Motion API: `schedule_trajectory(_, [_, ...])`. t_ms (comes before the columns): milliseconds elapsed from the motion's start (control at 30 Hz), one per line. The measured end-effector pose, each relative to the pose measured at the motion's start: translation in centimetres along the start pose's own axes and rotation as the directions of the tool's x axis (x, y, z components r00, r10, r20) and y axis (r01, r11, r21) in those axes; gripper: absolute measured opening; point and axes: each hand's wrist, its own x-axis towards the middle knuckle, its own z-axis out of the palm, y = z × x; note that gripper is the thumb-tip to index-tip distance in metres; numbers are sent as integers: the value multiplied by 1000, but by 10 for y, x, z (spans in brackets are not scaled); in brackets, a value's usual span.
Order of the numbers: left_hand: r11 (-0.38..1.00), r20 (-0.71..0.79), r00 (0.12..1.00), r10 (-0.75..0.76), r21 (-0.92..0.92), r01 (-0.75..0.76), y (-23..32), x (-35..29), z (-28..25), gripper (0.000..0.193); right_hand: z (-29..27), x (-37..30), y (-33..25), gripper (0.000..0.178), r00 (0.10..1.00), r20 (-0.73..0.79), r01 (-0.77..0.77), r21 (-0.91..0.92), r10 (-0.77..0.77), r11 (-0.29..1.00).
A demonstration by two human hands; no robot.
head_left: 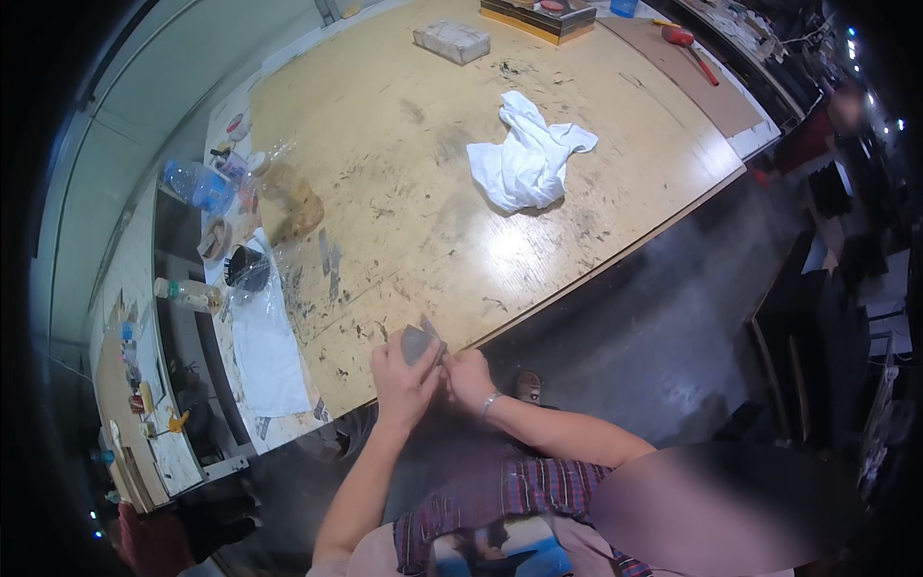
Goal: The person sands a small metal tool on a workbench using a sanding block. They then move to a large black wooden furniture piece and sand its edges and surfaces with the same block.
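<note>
At the table's near edge, my left hand (402, 380) is closed around a small dark grey piece (417, 343) with a pointed top. Its exact kind cannot be made out. Close beside it, my right hand (468, 380) has its fingers pinched together, almost touching the left thumb. Whatever lies in that pinch is hidden or too small to name. A thin grey strip shows just past my left fingertips. Farther off on the stained wooden table (385, 183) lies a crumpled white cloth (529, 163).
A whitish block (452, 42) and a dark box (538, 19) sit at the far side, with a red-headed tool (678, 37) to their right. Along the left are a plastic bottle (199, 186), a black round container (248, 269) and a white cloth strip (264, 337). People stand at both sides.
</note>
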Motion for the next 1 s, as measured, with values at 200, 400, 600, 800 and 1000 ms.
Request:
schedule_trajectory(200, [991,-83,994,-77,99,85,-27,46,-1,44,4,1,2,38,1000,-9,14,-35,-14,999])
schedule_trajectory(400, [995,-125,992,31,102,-18,-7,2,3,46,4,-3,-4,38,1000,-27,8,34,-7,999])
schedule_trajectory(600, [991,-94,996,-3,131,15,-15,28,0,45,0,3,1,39,998,-28,59,-6,-59,998])
schedule_trajectory(800, [993,-84,996,-39,105,48,-24,26,5,45,3,-7,-7,38,999,-20,26,-35,-27,999])
schedule_trajectory(1000, [999,-51,999,9,45,-7,-6,-4,-5,42,5,0,-1,36,997,-32,64,-25,-65,998])
